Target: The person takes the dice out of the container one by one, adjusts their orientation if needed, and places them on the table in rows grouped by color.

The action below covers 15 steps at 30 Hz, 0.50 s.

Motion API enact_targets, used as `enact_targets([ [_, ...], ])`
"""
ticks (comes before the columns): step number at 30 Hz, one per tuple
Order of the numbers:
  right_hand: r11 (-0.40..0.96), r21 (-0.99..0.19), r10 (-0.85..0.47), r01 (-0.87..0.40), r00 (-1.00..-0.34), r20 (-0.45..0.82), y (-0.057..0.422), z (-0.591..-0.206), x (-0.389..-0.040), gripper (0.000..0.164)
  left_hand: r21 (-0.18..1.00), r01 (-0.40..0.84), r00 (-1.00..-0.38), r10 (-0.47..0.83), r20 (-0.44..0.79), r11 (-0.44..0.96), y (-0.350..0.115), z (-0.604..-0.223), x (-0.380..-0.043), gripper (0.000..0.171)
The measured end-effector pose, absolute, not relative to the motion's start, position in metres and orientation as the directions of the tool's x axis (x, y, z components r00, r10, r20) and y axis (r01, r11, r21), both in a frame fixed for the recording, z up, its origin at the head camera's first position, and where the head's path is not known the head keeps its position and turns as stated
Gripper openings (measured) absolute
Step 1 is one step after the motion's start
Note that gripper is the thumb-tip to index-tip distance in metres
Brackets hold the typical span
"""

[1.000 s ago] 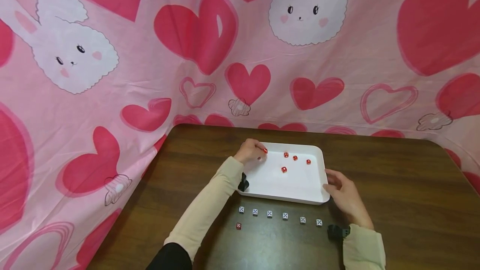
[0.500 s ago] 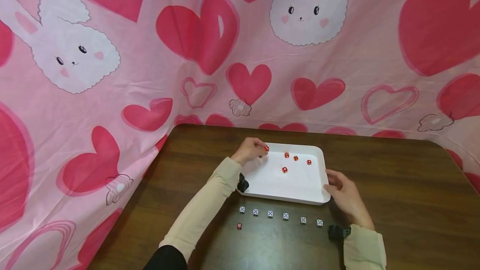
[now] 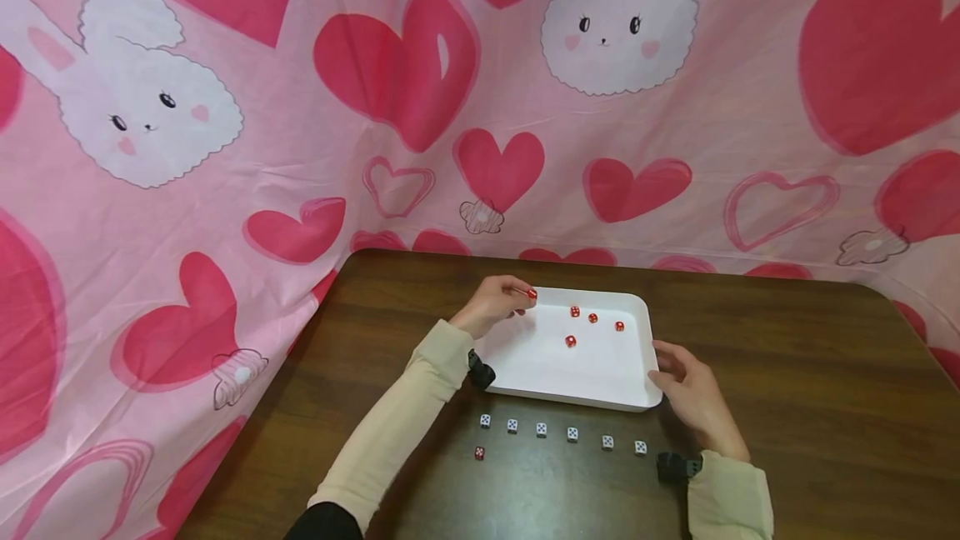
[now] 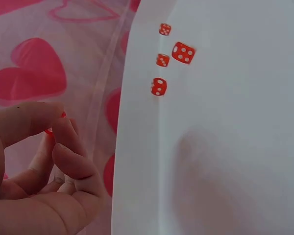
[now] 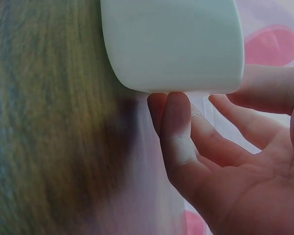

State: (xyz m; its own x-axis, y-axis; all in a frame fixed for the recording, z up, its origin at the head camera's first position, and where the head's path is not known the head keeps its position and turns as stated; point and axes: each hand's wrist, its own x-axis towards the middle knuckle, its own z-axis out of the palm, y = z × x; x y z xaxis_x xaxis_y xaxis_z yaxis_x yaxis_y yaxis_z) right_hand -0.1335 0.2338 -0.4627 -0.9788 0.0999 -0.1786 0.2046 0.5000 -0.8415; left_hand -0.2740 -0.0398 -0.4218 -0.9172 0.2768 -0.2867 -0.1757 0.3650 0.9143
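In the head view my left hand (image 3: pixel 497 303) pinches a red die (image 3: pixel 532 294) between thumb and fingertips, above the far left corner of the white tray (image 3: pixel 555 377). Fingers cover most of that die in the left wrist view, where only slivers of red show. Several red dice (image 3: pixel 571 341) lie loose on the tray's floor, toward the back and right. My right hand (image 3: pixel 696 397) is at the tray's right end; its thumb and fingertips touch the outer wall (image 5: pixel 171 49) and rim there.
In front of the tray, several white dice (image 3: pixel 572 434) form a row on the dark wooden table (image 3: pixel 810 373). One red die (image 3: pixel 479 453) lies before the row's left end. A pink heart-print curtain (image 3: pixel 300 148) hangs behind and to the left.
My left hand has lifted slightly with the red die in its fingertips, and its forearm has shifted left. The right hand and the other dice stay as they were.
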Motion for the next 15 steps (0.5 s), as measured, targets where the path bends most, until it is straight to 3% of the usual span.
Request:
enact_targets([
  [15,0.503,-0.839,0.104,0.207,-0.978,-0.179,0.234,-0.464,-0.134,0.05,0.952,-0.098,-0.926,0.324,-0.195,0.291,-0.05,-0.408,-0.252,0.019],
])
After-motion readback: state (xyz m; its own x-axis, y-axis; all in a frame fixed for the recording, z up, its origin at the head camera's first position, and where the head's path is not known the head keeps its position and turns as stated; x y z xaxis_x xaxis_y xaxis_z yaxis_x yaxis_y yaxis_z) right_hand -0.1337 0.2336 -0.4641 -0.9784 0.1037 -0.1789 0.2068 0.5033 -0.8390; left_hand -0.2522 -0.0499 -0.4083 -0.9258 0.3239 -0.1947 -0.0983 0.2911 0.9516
